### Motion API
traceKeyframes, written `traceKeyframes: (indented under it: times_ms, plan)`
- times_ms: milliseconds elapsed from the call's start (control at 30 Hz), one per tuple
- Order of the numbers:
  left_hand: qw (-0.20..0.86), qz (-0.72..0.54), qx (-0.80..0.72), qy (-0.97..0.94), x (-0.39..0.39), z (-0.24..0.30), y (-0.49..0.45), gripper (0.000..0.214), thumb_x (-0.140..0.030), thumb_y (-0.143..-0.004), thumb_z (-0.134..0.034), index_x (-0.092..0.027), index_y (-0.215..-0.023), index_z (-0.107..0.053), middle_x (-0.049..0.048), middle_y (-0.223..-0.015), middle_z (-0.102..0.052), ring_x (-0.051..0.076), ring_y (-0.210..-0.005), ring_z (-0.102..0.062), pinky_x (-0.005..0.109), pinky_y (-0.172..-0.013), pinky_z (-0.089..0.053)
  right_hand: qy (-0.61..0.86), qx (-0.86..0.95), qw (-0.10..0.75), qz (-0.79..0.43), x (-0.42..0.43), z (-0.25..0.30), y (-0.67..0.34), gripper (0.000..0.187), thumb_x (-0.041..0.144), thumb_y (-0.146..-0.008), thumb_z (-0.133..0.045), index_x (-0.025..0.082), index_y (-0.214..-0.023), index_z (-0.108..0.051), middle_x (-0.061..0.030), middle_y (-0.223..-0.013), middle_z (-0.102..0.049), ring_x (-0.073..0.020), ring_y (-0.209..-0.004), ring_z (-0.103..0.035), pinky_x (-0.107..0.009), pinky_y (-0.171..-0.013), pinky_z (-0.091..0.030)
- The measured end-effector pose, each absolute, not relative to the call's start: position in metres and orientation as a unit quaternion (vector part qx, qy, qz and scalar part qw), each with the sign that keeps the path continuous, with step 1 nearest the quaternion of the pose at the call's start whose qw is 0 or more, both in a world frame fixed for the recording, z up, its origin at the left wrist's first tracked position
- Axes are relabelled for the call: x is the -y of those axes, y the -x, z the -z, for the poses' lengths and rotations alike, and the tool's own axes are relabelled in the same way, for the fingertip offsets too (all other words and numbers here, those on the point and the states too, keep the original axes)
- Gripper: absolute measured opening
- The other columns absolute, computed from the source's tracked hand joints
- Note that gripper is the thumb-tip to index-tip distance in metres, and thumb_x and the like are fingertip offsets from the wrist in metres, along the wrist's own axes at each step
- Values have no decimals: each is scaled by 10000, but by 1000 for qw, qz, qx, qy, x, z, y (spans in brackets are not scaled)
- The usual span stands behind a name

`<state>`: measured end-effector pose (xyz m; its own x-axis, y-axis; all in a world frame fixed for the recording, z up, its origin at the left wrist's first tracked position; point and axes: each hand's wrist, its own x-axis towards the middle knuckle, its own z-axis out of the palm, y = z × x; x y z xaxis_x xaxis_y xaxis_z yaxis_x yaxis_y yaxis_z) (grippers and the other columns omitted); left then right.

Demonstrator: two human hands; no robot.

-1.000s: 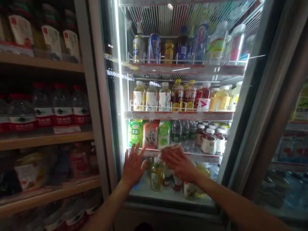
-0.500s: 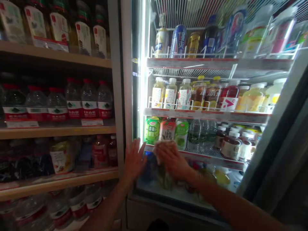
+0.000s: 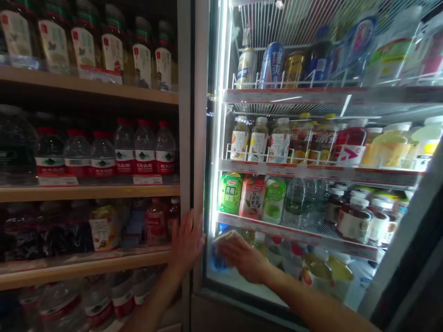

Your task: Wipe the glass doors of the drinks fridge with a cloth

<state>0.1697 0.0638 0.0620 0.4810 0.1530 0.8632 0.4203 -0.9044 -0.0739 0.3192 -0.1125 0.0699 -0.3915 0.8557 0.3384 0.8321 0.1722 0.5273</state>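
Farther left now, the right hand (image 3: 244, 258), fingers together over a cloth (image 3: 228, 236), seemingly wipes glass (image 3: 249, 285); left hand's (image 3: 184, 249) fingers spread; continuing needs even pressure.

Pale cloth (image 3: 225, 236), red bottle caps (image 3: 144, 123)

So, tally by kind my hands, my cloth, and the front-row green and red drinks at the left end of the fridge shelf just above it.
Left hand, right hand: 2
Cloth: 1
Green drinks: 2
Red drink: 1
Total: 6
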Motion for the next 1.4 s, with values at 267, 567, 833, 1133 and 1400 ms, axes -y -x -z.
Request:
traceKeyframes:
  times_ms: [267,567,833,1133,1400]
  plan:
    - [132,519,190,823,-76,-95,-162,541,-288,-863,-441,-208,-1386,-334,151,-1464,-291,296,-1363,-242,553,-1085,-185,-561,-722,-33,-404,74,-126,-313,572,188,-848,-404,132,-1406,-294,-43,-1424,-395,-192,-1360,-238,-442,-1158,-30]
    - [121,538,176,815,-65,-113,-173,542,-290,-855,-445,-197,-1380,-347,151,-1464,-291,301,-1360,-250,546,-1088,-189,-606,-632,-52,-481,96,-177,-330,615,156,-812,-429,172,-1411,-290,-39,-1472,-307,-218,-1399,-103,-505,-1136,10]
    - [134,562,146,803,-37,-141,-202,517,-295,-868,-450,-186,-1363,-353,169,-1471,-271,292,-1380,-193,541,-1080,-200,-640,-529,-80,-552,143,-213,-356,544,235,-828,-485,213,-1362,-380,-36,-1479,-291,-249,-1399,-89,-540,-1119,37]
    - [92,577,85,807,9,-183,-245,513,-319,-878,-434,-195,-1369,-351,141,-1493,-229,290,-1390,-154,526,-1095,-166,-653,-458,-100,-595,203,-226,-379,461,238,-864,-425,215,-1324,-442,-55,-1441,-366,-227,-1393,-128,-514,-1123,-18]
    - [99,610,25,786,45,-207,-278,482,-314,-883,-429,-159,-1338,-393,165,-1471,-273,268,-1396,-139,493,-1104,-157,-653,-506,-33,-563,259,-216,-400,486,228,-853,-439,253,-1338,-420,-23,-1432,-383,-218,-1387,-157,-510,-1129,-45]
